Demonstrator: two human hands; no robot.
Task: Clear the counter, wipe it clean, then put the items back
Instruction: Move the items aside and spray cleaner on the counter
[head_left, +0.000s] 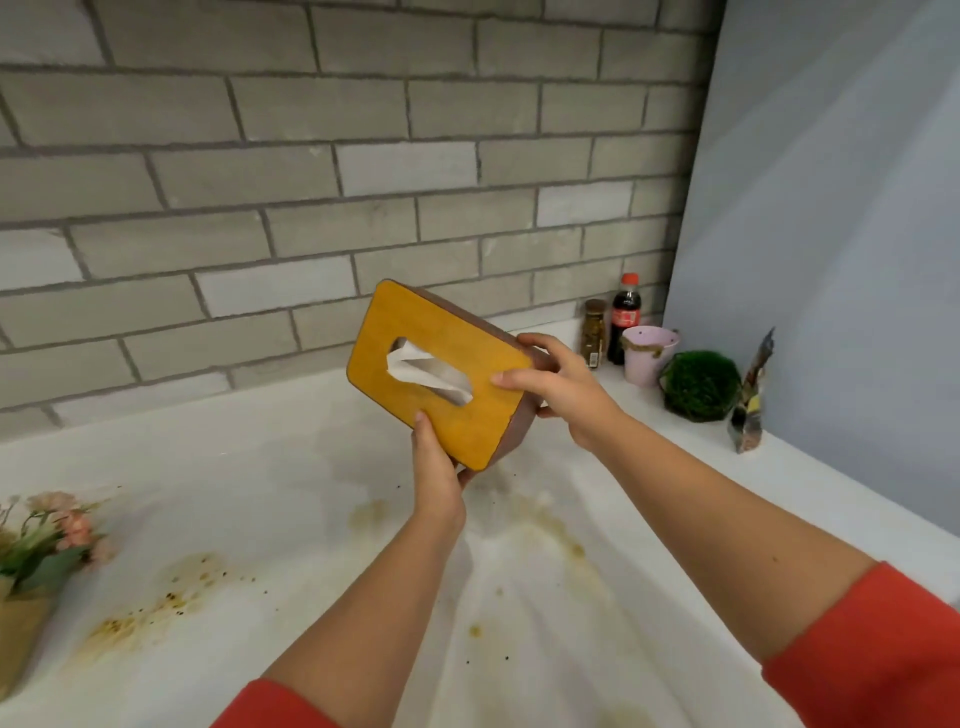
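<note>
I see left hand (436, 470) and right hand (563, 392) gripping a tilted tissue box (447, 332);
Label on cola bottle (625, 317) unreadable; flowers (49, 540) cut off at left.

One tissue box (415, 322), one bottle (625, 317), one jar (595, 332), one pot (647, 358), one bouquet (47, 535), two hands (436, 467) (561, 389).

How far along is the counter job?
Early. Looks done: spice jar, cola bottle, pink pot, green plant and packet stand at the right end, possibly set aside. In hand: left hand and right hand grip the tissue box, held off the counter. Left: bouquet at the left end, brown stains unwiped, no cloth shows, then putting items back.
</note>
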